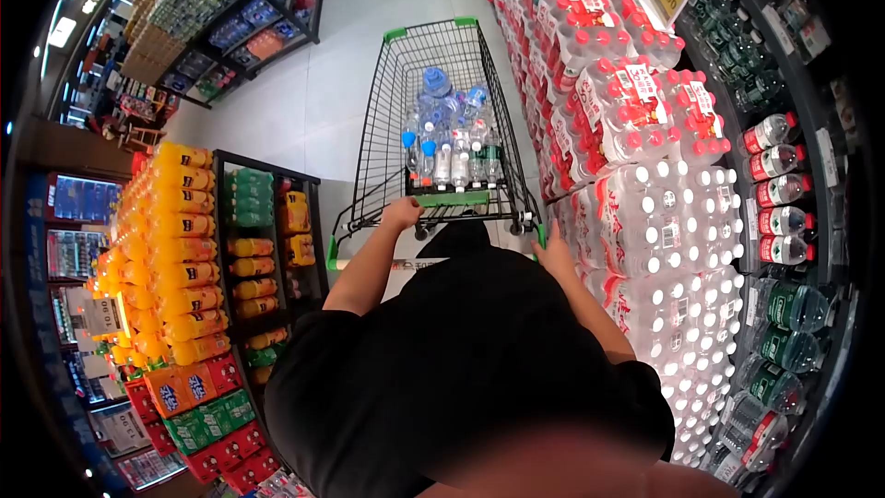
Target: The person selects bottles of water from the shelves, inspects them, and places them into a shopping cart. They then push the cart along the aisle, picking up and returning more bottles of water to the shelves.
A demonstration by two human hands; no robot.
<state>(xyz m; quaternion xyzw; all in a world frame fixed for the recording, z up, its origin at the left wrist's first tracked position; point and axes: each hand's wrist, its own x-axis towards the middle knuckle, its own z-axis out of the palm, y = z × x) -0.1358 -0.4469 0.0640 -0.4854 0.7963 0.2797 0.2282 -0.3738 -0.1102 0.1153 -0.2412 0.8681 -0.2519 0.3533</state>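
Observation:
A shopping cart [369, 143] with a dark wire basket and green corners stands in front of me. Several bottles [444, 143] of clear liquid lie in its basket, some with blue caps, along with a large blue-capped bottle [436, 83] farther in. My left hand [402, 213] is closed on the cart's rear frame, near a green bar. At the right end of the handle, my right hand [556, 254] wraps round the green corner; its fingers are partly hidden. My dark top covers part of the handle.
Shrink-wrapped bottle packs [636, 111] with red and white caps are stacked close along the right. Orange drink bottles [184, 249] and a black rack [267, 267] stand on the left. A pale tiled floor [350, 0] runs ahead, past another display [221, 18].

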